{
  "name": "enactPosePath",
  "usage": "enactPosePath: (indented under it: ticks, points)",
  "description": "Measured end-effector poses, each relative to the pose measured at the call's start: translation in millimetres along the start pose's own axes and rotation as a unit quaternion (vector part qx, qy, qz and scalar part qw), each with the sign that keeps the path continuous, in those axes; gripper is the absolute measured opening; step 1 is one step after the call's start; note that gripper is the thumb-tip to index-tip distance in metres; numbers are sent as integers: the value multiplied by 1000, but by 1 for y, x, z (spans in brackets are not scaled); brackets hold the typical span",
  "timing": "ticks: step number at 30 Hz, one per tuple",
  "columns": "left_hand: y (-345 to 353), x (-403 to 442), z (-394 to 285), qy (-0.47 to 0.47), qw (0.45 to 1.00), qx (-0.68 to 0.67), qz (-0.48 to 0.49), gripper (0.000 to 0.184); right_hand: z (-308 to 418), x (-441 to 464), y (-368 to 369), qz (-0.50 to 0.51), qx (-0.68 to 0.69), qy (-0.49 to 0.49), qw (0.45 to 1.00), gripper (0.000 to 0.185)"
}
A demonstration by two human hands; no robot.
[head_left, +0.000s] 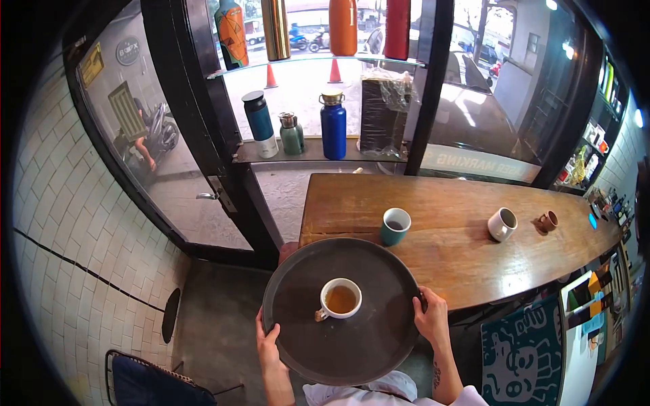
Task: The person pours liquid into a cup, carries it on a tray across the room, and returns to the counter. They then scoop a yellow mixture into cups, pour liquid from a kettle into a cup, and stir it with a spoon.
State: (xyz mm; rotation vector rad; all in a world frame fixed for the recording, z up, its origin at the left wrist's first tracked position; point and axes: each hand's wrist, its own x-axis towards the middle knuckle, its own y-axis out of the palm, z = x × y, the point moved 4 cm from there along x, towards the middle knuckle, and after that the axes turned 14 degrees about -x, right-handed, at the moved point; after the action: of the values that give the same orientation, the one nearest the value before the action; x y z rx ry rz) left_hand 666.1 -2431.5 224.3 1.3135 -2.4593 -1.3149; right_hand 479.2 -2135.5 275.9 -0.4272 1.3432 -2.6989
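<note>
A round dark serving tray point(298, 338) is held level in front of me. My left hand point(269, 344) grips its left rim, thumb on top. On the opposite rim, my right hand point(431, 313) is closed the same way. Near the tray's middle stands a white cup point(350, 312) with some brown liquid inside and its handle toward the lower left. Just beyond the tray, a teal cup point(393, 230) with a white inside stands on the wooden table point(433, 264).
Farther right on the table are a white mug point(502, 225) and a small brown cup point(548, 221). Several bottles, including a blue bottle point(333, 128), line the window shelves. A dark chair point(156, 382) is at lower left, near a glass door point(183, 169).
</note>
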Motion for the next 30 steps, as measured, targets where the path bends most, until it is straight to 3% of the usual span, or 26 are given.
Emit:
enactPosePath:
  ticks: [3, 5, 6, 10, 11, 13, 16, 23, 30]
  points:
    - [-3, 13, 3, 19, 1000, 6, -19, 61, -7, 22, 13, 40, -4, 0, 999, 17]
    - [4, 13, 2, 26, 1000, 4, -15, 61, -19, 39, 17, -28, -33, -118, 992, 20]
    - [9, 14, 0, 32, 999, -3, -5, 61, -20, 52, 14, -14, -34, -99, 994, 22]
    - [1, 18, 6, 30, 999, -12, -7, 62, -32, 125, 23, 28, 140, -108, 984, 50]
    - [2, 17, 7, 31, 999, -20, -5, 62, -34, 141, 28, 24, 140, -105, 984, 50]
    - [5, 15, 7, 33, 999, -29, -5, 62, -29, 166, 45, 106, 177, -125, 971, 70]
    - [6, 10, 8, 42, 999, -17, -4, 62, -11, 180, 58, 88, 205, -171, 960, 80]
    - [-5, 6, 19, 58, 998, -11, -32, 61, -1, 188, 63, 105, 217, -167, 956, 63]
    - [9, -3, 20, 45, 997, -11, -62, 60, -45, 181, 11, 30, 144, -132, 980, 56]
